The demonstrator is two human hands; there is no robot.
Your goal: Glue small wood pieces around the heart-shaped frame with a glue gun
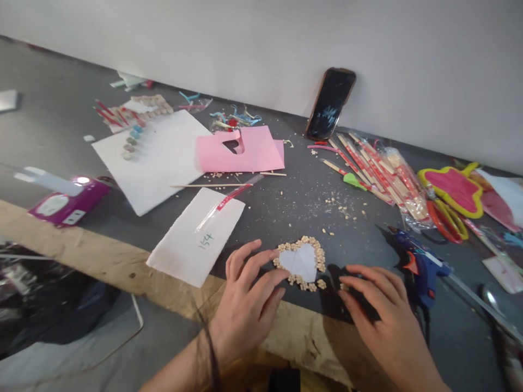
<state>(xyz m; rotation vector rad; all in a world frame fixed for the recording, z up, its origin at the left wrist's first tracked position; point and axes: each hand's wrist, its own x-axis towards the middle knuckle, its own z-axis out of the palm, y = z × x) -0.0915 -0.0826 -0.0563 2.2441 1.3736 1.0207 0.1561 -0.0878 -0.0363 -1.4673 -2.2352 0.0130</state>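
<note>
A white heart-shaped paper lies near the table's front edge, rimmed by small beige pieces. Its lower right rim has gaps between clusters. My left hand rests at the heart's left side, fingers apart, fingertips on the rim. To the right of the heart, my right hand pinches a small beige cluster between thumb and fingers, apart from the heart. A blue glue gun lies just right of my right hand.
Behind the heart are crumbs, pink paper and a leaning phone. Wrapped sticks and red-yellow scissors lie right. White sheets, a card marked 154 and a purple device are left.
</note>
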